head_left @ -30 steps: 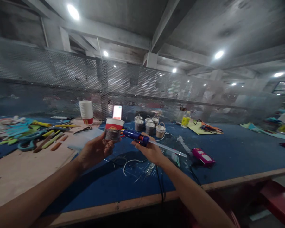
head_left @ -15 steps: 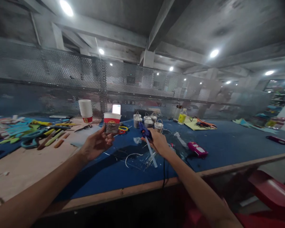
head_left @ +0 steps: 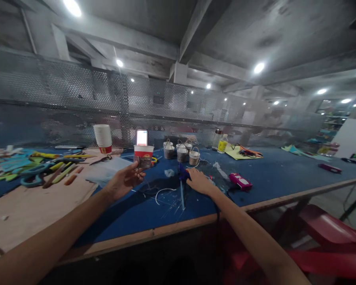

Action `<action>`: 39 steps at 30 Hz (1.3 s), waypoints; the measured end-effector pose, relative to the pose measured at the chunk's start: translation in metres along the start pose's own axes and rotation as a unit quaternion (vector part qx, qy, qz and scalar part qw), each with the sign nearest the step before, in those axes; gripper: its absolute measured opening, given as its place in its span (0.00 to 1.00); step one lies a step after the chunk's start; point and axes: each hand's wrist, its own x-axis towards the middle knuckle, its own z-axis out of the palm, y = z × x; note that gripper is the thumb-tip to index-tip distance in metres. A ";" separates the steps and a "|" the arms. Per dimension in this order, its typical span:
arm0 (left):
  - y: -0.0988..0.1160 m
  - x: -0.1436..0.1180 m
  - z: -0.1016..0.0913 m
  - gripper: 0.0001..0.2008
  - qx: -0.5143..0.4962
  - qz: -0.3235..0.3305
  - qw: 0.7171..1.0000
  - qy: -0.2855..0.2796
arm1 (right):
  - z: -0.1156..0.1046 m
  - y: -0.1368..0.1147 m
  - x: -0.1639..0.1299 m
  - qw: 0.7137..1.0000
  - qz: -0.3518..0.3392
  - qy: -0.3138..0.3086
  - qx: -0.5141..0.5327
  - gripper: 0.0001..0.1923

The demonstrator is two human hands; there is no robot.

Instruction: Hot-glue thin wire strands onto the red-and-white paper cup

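My left hand (head_left: 126, 183) pinches a paper cup (head_left: 143, 155) by its lower side and holds it upright above the table. The cup is white at the rim, red below, with a dark brownish band around its lower part. My right hand (head_left: 201, 182) is closed at a blue hot glue gun (head_left: 183, 172), low over the blue tabletop; the gun is blurred and its handle is partly hidden. A clear glue stick (head_left: 182, 196) sticks out of its rear toward me. Just beyond it stand several small bucket-like cups (head_left: 182, 153) with looped handles.
A stack of paper cups (head_left: 103, 136) stands back left, near a lit phone screen (head_left: 141, 137). Scissors (head_left: 34, 174) and coloured pieces lie left. A magenta box-like object (head_left: 240, 181), a yellow-labelled bottle (head_left: 222, 144) and a yellow sheet (head_left: 235, 152) are right. Red chairs (head_left: 329, 229) stand beyond the table edge.
My right hand has lowered the glue gun toward the tabletop, and its glue stick now points more directly at me. The cup in my left hand has shifted slightly right and down.
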 end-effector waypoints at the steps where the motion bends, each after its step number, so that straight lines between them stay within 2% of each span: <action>1: -0.001 0.001 -0.001 0.07 0.008 0.002 1.000 0.014 | 0.001 0.001 0.001 1.000 0.003 0.000 -0.003 0.26; 5: -0.006 0.001 0.000 0.06 0.021 0.012 0.999 0.033 | 0.005 0.001 0.003 1.000 0.013 -0.003 -0.022 0.26; 14: -0.010 0.003 0.003 0.11 0.040 0.038 0.998 0.003 | 0.002 0.001 -0.004 0.999 0.021 0.002 -0.042 0.27; 17: -0.011 0.004 0.002 0.11 0.053 0.049 0.997 -0.009 | -0.007 -0.005 0.000 0.998 0.022 0.058 -0.003 0.25; 19: -0.012 0.005 0.003 0.11 0.061 0.057 0.996 -0.013 | -0.014 -0.019 0.009 0.989 0.008 0.108 0.103 0.21; 21: -0.012 0.005 0.005 0.13 0.064 0.066 0.996 -0.013 | -0.020 -0.042 0.023 0.950 -0.021 0.099 0.295 0.21; 23: -0.012 0.004 0.008 0.15 0.066 0.080 0.994 -0.013 | -0.023 -0.073 0.035 0.883 -0.042 0.042 0.465 0.23; 26: -0.009 0.000 0.014 0.17 0.072 0.100 0.992 -0.021 | -0.022 -0.114 0.046 0.802 -0.092 -0.072 0.586 0.24; 28: -0.007 -0.003 0.017 0.17 0.076 0.100 0.992 -0.005 | -0.020 -0.129 0.048 0.771 -0.116 -0.133 0.612 0.21; 29: -0.005 -0.004 0.018 0.16 0.075 0.102 0.992 0.012 | -0.019 -0.133 0.048 0.767 -0.120 -0.151 0.611 0.21; 31: -0.004 -0.005 0.019 0.16 0.070 0.105 0.991 0.033 | -0.016 -0.133 0.047 0.782 -0.107 -0.143 0.597 0.21; 34: -0.004 -0.002 0.016 0.16 0.062 0.107 0.992 0.036 | -0.015 -0.124 0.045 0.812 -0.083 -0.057 0.575 0.19; 39: -0.008 0.003 0.009 0.14 0.060 0.092 0.994 0.017 | -0.025 -0.114 0.041 0.810 -0.120 0.050 0.572 0.20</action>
